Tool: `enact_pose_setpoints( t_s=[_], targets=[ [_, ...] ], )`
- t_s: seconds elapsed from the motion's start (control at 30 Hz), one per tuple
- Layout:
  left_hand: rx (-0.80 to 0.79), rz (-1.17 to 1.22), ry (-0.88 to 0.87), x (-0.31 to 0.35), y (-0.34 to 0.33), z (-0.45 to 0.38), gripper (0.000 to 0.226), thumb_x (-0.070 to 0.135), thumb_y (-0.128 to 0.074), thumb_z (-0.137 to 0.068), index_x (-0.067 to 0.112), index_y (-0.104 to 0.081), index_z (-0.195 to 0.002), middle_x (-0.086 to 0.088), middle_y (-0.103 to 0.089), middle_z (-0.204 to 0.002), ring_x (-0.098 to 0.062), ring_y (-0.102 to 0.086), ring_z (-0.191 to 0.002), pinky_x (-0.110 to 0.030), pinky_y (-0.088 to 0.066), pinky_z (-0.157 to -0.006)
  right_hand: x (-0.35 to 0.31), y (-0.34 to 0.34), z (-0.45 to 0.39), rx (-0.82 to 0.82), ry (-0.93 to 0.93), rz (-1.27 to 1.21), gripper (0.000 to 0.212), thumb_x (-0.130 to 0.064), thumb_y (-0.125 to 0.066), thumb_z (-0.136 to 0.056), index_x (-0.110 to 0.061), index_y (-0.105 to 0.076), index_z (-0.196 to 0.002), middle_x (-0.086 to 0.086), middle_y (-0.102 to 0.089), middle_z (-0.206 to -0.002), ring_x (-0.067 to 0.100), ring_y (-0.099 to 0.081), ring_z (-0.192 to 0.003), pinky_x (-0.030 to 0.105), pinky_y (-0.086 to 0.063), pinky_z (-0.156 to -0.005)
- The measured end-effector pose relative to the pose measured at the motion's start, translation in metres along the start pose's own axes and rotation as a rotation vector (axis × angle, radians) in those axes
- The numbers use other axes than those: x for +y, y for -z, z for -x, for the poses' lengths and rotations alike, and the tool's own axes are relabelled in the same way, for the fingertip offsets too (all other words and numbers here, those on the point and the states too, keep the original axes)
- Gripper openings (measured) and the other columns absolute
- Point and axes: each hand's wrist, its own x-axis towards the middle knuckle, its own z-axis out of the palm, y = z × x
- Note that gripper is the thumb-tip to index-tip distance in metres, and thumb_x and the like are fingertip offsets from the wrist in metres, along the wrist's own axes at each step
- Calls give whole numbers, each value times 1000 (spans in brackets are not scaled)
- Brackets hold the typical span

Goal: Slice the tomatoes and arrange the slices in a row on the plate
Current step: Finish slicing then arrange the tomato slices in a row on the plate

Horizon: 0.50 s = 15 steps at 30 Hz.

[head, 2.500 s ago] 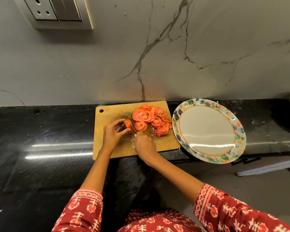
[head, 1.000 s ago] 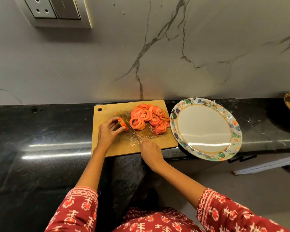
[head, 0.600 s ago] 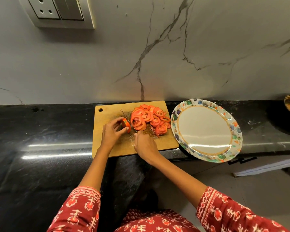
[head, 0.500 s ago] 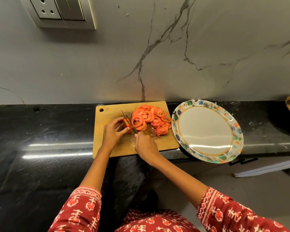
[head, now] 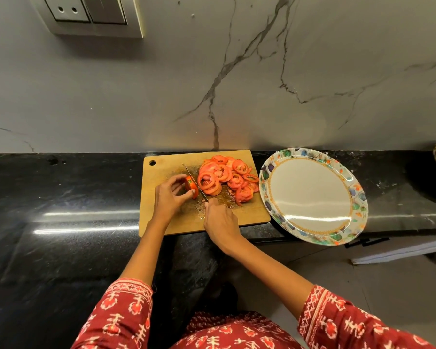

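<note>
**Last Piece of Tomato Under the Knife**

A black stone counter (head: pixel 61 222) runs beneath a grey marble-veined wall, with a wooden cutting board (head: pixel 161 222) set near its front edge and a floral-rimmed plate (head: pixel 358 197) just beside the board on the right, part of it overhanging the counter's edge. The plate carries no slices yet.

On the board, the left hand (head: pixel 168 197) pinches a small tomato end piece (head: pixel 191 188) between thumb and curled fingers. The right hand (head: pixel 219 220) is wrapped around the handle of a knife (head: pixel 194 181), whose thin blade stands right against the piece's cut face. A loose heap of tomato slices (head: pixel 227 178) lies on the board's right half, between the blade and the plate.

The step in hand looks like the final cuts on this piece. With so little tomato left, the holding fingertips should stay tucked back from the blade, and the knife should draw through with a light sawing stroke, not a press, so the soft flesh is not crushed. The board looks wet with juice, so a firm hold matters. Arranging the row on the plate remains to be done.
</note>
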Motion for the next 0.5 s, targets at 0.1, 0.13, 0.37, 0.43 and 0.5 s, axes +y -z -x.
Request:
enact_pose_setpoints(
  t_s=[0.1, 0.13, 0.37, 0.43, 0.5],
  targets=[
    [-2, 2, -5, 0, -1, 0, 48, -2, -75, -70, 3, -59, -115, -17, -60, -118, -22, -58, -110, -24, -46, -94, -4, 1, -5, 18, 1, 11, 31, -21, -25, -104, -2, -45, -118, 18, -64, -108, 36, -60, -102, 37, -43, -75],
    [-4, 1, -8, 0, -1, 0, 48, -2, -76, -70, 4, -59, -114, -17, -60, -118, -24, -58, -111, -29, -46, -96, -6, 2, -8, 16, -1, 11, 32, -22, -24, -104, -1, -45, -118, 19, -63, -109, 36, -60, -103, 37, -42, -74],
    [0, -4, -33, -2, 0, 4, 49, -1, -75, -71, 3, -58, -116, -17, -59, -119, -25, -57, -111, -36, -46, -99, -13, 3, -18, -24, -9, -25, 34, -22, -25, -104, 0, -45, -119, 21, -63, -111, 38, -59, -105, 40, -43, -79],
    [5, -2, -35, -2, 0, 6, 49, -1, -75, -71, 3, -58, -117, -17, -59, -119, -24, -57, -112, -35, -46, -98, -10, -1, -11, -13, 2, -3, 34, -23, -23, -105, -1, -45, -119, 20, -63, -111, 37, -58, -105, 39, -42, -80],
    [10, -1, -37, -2, -1, 6, 49, -1, -75, -71, 3, -58, -117, -17, -59, -119, -24, -57, -112, -32, -46, -98, -6, -2, -8, -9, -2, -12, 34, -24, -23, -104, -1, -44, -119, 19, -63, -111, 37, -58, -105, 38, -42, -77]
  ],
)
